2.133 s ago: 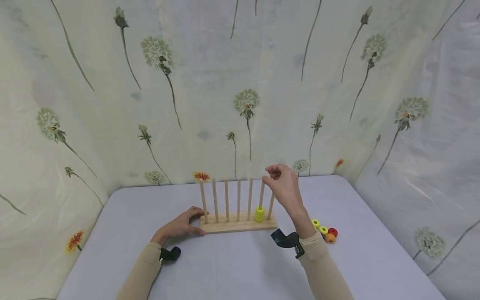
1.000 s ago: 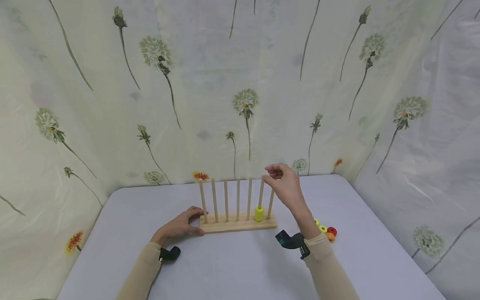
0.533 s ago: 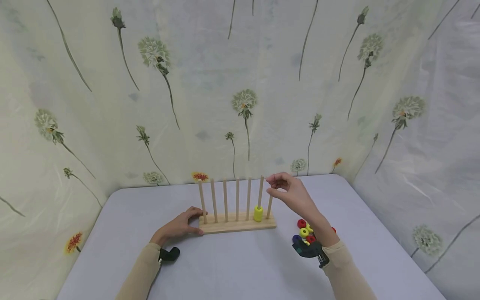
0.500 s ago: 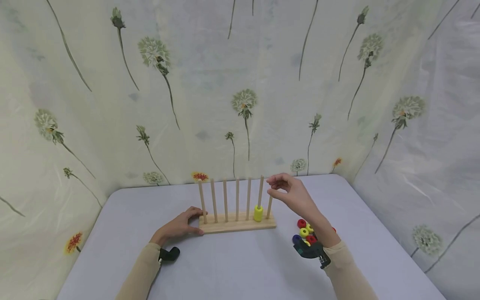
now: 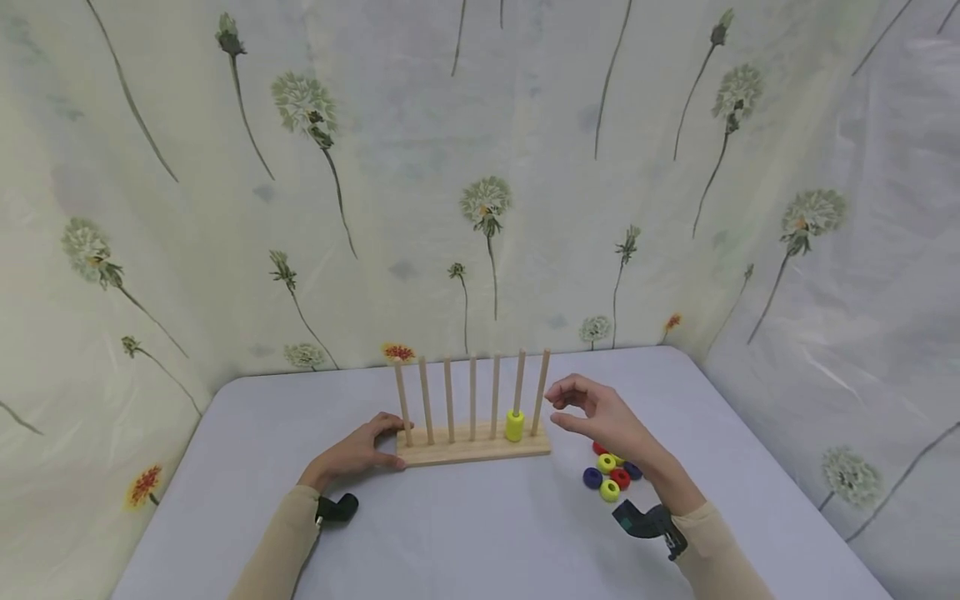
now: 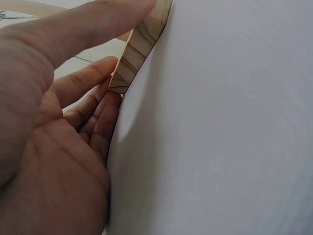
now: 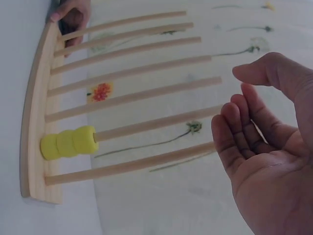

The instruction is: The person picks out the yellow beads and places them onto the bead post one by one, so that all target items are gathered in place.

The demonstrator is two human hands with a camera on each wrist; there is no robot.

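A wooden peg stand [image 5: 472, 452] with a row of upright pegs rests on the table. My left hand [image 5: 358, 450] holds its left end, the thumb on the near side and the fingers behind; the left wrist view shows the grained end of the base [image 6: 137, 56] between them. Yellow beads [image 5: 513, 426] are stacked at the bottom of the second peg from the right, three of them in the right wrist view. To the right of the last peg, my right hand [image 5: 609, 423] hovers with loosely bent fingers, thumb and fingertips apart, nothing between them.
Loose beads lie on the table below my right hand: a blue bead [image 5: 592, 477], a red bead [image 5: 620, 478], a yellow bead [image 5: 610, 490] and several others, some partly hidden by the forearm. A flower-printed curtain [image 5: 420, 208] hangs behind the white table [image 5: 450, 533].
My right hand has moved from the top of the second peg from the right, down and to the right, uncovering the last peg and more loose beads. The left hand stays at the stand.
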